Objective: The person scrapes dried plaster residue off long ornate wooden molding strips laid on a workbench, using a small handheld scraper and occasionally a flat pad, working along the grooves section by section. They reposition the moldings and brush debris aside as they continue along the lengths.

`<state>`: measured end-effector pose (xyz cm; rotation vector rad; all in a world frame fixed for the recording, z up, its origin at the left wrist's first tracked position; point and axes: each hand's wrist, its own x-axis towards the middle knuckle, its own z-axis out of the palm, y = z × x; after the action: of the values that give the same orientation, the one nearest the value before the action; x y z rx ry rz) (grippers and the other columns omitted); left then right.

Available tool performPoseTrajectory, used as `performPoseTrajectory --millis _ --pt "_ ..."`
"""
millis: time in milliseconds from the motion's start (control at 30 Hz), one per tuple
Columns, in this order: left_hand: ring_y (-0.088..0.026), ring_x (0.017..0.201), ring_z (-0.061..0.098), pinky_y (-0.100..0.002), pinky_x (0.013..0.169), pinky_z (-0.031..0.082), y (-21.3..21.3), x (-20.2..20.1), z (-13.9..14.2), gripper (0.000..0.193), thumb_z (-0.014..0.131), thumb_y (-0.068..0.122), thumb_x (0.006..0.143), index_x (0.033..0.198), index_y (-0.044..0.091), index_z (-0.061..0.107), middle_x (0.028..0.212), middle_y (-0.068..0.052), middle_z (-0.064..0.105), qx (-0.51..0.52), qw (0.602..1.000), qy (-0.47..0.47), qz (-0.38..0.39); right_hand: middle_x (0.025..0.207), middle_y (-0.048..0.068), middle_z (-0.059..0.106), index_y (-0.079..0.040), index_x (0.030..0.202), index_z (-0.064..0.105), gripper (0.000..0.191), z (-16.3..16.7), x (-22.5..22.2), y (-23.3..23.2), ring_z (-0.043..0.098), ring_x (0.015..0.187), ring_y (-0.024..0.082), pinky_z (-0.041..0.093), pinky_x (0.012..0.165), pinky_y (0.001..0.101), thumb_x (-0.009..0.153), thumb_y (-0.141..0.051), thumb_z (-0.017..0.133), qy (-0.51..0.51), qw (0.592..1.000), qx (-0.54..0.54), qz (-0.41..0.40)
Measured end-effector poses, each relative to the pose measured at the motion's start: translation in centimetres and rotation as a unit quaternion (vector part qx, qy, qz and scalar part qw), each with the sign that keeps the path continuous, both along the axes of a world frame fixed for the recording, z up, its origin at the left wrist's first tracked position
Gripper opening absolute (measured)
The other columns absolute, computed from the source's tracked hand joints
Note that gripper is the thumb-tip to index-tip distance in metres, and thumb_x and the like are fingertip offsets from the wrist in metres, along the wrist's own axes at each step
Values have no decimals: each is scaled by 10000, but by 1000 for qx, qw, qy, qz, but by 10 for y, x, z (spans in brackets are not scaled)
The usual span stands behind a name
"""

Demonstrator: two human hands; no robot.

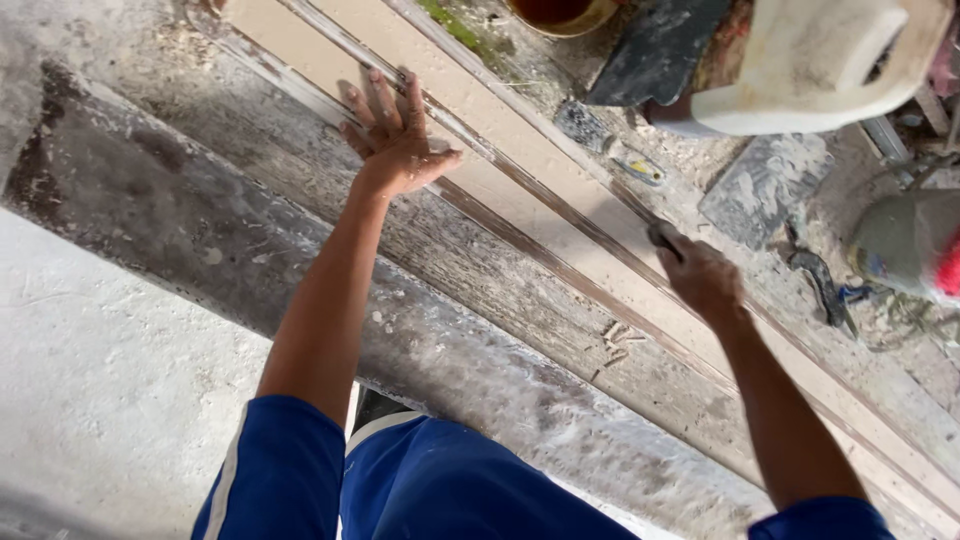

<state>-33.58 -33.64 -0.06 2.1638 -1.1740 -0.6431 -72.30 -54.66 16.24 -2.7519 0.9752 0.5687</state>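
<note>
A white plastic jug (pixel 820 65) with a moulded handle lies at the top right. Below it, at the right edge, sits a grey-green rounded container (pixel 905 245) bearing a red label (pixel 948 270); its writing cannot be made out. No signs or screens show.

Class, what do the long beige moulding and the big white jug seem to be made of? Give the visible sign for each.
Long beige moulding: probably wood under matt filler or primer; brown grooves show through.
White jug: likely plastic, smooth moulded handle, smeared with dust.
</note>
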Motion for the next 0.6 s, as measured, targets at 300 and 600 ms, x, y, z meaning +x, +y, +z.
performPoseTrajectory --millis 300,600 --pt "-612 1369 -387 -800 1139 -135 -4 2 19 1350 593 848 813 1633 185 -250 1542 -345 -410 257 962 84 -20 571 -20 452 -187 1410 574 434 -74 154 -26 339 387 67 296 286 260 1123 -437 367 10 985 24 170" --pt "-666 1418 -127 -769 1130 16 3 4 -25 1319 302 984 826 1681 38 -38 1592 -455 -98 347 838 -370 -198 581 7 476 -294 1482 533 444 -5 36 -20 365 375 85 318 279 265 1083 -449 418 67 993 -10 95"
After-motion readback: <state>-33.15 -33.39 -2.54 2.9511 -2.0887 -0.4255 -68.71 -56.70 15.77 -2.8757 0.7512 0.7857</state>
